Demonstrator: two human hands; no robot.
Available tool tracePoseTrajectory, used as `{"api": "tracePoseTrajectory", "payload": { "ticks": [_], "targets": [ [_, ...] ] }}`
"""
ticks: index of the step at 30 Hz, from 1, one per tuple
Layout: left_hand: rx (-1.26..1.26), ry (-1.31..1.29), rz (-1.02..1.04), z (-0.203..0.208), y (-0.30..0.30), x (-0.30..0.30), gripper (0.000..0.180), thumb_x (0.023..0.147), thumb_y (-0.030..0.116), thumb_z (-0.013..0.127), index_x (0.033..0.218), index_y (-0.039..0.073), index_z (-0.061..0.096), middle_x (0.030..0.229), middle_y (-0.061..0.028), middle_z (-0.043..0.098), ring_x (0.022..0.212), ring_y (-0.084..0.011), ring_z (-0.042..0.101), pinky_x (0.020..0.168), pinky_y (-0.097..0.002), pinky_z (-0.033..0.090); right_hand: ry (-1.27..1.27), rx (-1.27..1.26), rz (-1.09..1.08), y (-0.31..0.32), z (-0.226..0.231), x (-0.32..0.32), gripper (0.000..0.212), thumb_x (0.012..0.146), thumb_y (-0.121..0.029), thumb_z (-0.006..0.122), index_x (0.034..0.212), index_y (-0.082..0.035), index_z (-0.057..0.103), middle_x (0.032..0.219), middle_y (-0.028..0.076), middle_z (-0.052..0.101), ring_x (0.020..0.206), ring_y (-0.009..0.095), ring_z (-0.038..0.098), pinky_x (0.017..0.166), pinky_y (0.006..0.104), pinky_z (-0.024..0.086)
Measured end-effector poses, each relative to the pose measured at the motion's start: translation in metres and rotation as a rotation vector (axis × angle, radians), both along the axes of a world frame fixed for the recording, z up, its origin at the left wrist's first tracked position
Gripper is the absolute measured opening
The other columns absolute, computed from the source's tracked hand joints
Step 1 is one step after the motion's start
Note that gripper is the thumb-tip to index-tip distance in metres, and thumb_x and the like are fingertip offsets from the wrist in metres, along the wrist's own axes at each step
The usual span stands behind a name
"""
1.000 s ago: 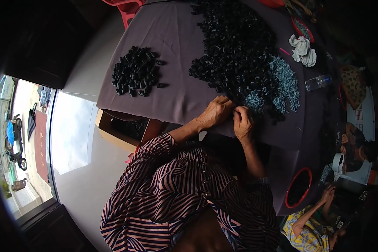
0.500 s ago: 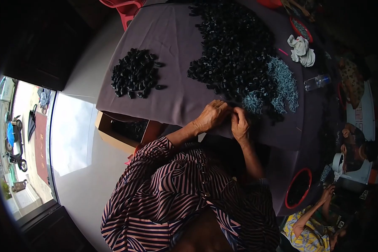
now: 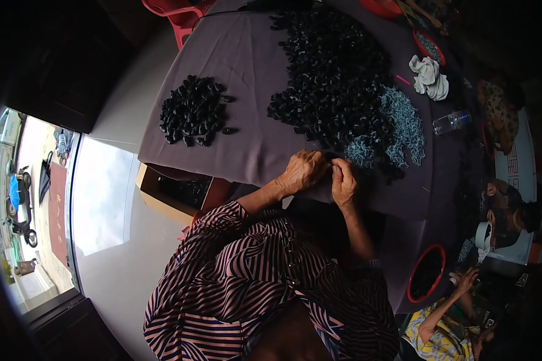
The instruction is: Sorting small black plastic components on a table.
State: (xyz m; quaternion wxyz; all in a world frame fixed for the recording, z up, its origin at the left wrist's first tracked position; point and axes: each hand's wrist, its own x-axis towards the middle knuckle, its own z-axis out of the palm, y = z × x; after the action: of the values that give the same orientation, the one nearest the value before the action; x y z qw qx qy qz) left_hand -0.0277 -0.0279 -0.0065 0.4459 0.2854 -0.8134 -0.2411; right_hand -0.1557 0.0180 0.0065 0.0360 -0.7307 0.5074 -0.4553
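Observation:
My left hand (image 3: 304,170) is closed, its fingers curled together at the near edge of the purple-grey cloth. Beside it, my right hand (image 3: 343,180) pinches with thumb and forefinger. The fingertips of both hands meet, and whatever they hold there is too small and dark to make out. Just beyond them spreads a large heap of small black ribbed parts (image 3: 337,78). Small blue-grey pieces (image 3: 403,126) lie along its right side, with a smaller cluster of blue-grey pieces (image 3: 360,150) close to my right hand. Farther left sits a separate pile of black parts (image 3: 194,111).
A cardboard box (image 3: 168,201) with dark parts stands below the table's left edge. On the right are a crumpled white cloth (image 3: 429,78), a clear bottle (image 3: 451,122) and a red-rimmed basin (image 3: 411,283). Other people work at the right; one wears a yellow patterned top (image 3: 430,328).
My hands stay together at the cloth's edge, with only slight finger movement. The table appears slightly lower in view. At the lower right, another person's hands have shifted a little.

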Motion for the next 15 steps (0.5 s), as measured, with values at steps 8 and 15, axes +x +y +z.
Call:
{"api": "tracePoseTrajectory", "payload": {
  "ticks": [8, 15],
  "targets": [
    [0.020, 0.043, -0.023, -0.0008, -0.0047, -0.0018, 0.011, 0.067, 0.009, 0.052, 0.069, 0.002, 0.044, 0.062, -0.0107, 0.048, 0.059, -0.0253, 0.048, 0.054, -0.0321, 0.037, -0.204, 0.025, -0.053, 0.0018, 0.0028, 0.0020, 0.013, 0.075, -0.002, 0.043, 0.088, 0.001, 0.047, 0.075, 0.008, 0.050, 0.065, 0.015, 0.049, 0.058, 0.0232, 0.041],
    [0.013, -0.012, -0.065, 0.0034, -0.0022, 0.0000, 0.013, 0.065, 0.008, 0.054, 0.076, 0.002, 0.050, 0.068, -0.0100, 0.049, 0.066, -0.0247, 0.048, 0.060, -0.0311, 0.038, -0.209, 0.111, -0.059, 0.0076, 0.0028, 0.0024, 0.014, 0.076, -0.001, 0.044, 0.090, 0.000, 0.047, 0.075, 0.007, 0.051, 0.064, 0.014, 0.049, 0.057, 0.0220, 0.041]
  ]
}}
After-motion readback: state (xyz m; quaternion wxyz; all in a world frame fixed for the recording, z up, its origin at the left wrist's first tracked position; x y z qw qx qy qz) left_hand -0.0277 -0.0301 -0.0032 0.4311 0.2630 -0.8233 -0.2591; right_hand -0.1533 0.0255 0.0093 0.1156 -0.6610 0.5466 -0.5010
